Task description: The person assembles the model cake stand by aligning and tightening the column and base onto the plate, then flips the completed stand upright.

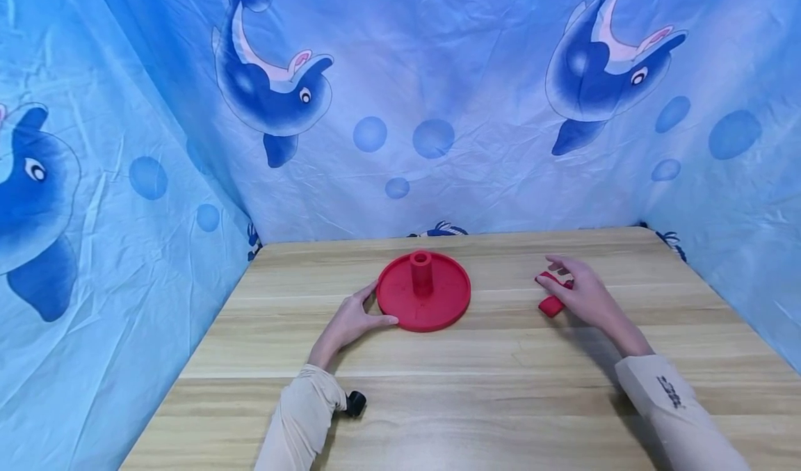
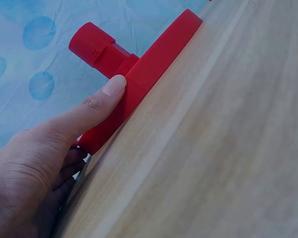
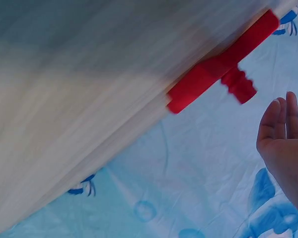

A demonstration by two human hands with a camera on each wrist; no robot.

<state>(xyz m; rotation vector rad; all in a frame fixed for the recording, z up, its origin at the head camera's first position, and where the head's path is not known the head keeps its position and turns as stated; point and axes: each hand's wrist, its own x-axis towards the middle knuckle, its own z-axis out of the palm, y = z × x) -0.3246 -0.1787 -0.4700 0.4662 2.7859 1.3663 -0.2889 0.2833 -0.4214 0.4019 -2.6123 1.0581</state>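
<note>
In the head view a red round disc (image 1: 395, 302) with a raised rim lies on the table, a hollow post (image 1: 422, 276) standing at its middle. My left hand (image 1: 352, 323) grips the disc's left side, thumb at the near rim and fingers round the far left. The left wrist view shows the thumb (image 2: 102, 101) pressed on the rim. My right hand (image 1: 587, 294) hovers over a small red lobed piece (image 1: 551, 307), partly hiding it. Seen from the right wrist, this piece has a ribbed stub (image 3: 240, 87), and the fingers are extended, apart from it.
A wood-grain table (image 1: 450, 394) carries both red parts, with a gap between them. Blue curtain (image 1: 400, 74) printed with dolphins encloses the back and sides. A small black object (image 1: 356, 403) sits at the left sleeve. Tassels show along the table's back edge.
</note>
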